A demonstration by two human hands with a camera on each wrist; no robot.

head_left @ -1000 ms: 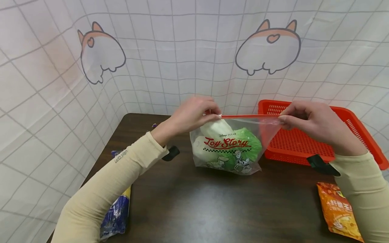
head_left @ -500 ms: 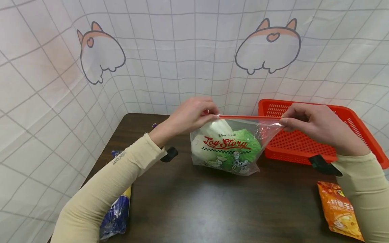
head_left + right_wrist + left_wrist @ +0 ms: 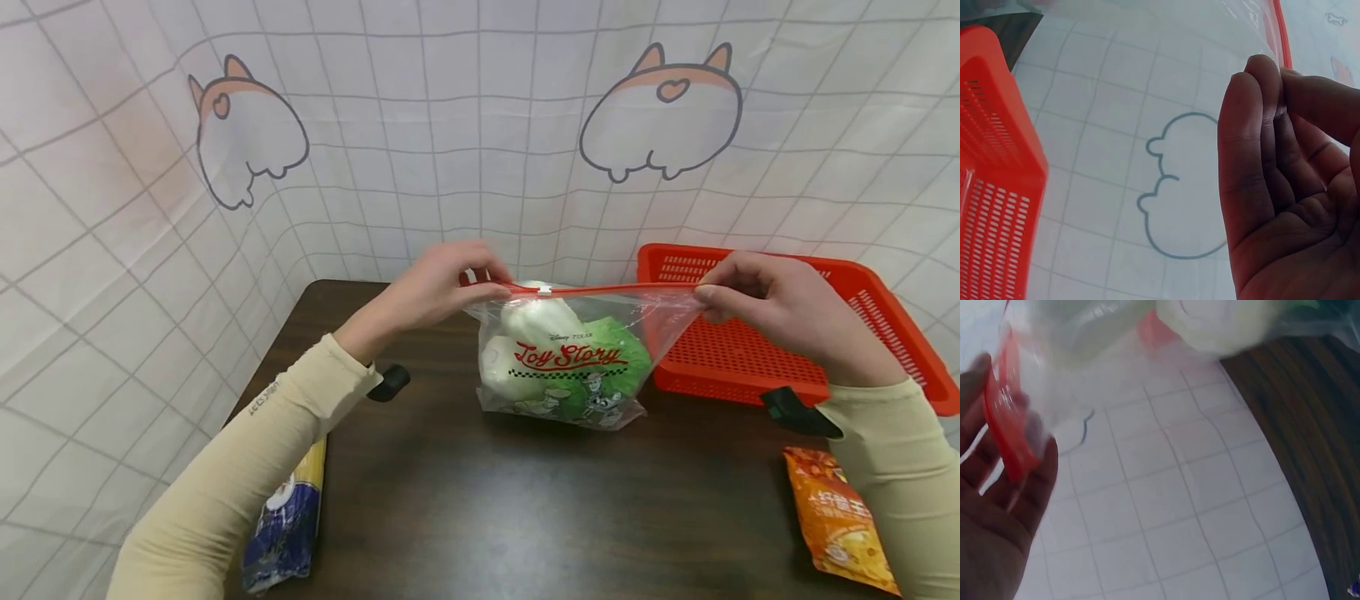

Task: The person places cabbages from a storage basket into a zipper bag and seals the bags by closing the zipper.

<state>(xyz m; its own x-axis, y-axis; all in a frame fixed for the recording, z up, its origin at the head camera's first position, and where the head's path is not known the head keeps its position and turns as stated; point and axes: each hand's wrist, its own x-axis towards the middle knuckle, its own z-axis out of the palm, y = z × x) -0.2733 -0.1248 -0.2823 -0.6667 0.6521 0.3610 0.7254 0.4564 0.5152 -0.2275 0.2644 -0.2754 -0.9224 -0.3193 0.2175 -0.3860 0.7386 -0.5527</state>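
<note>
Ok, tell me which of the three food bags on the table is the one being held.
The clear Toy Story zip bag with the red zip strip, pinched at either end by the left hand and right hand. The blue packet and orange snack packet lie untouched.

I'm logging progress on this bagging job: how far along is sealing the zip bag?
Done: the plush vegetables sit inside the zip bag on the table. In hand: the left hand and right hand pinch opposite ends of the red zip strip, pulled taut, its white slider near the left end. Left: whether the strip is closed can't be told; the red basket holds nothing visible.
</note>
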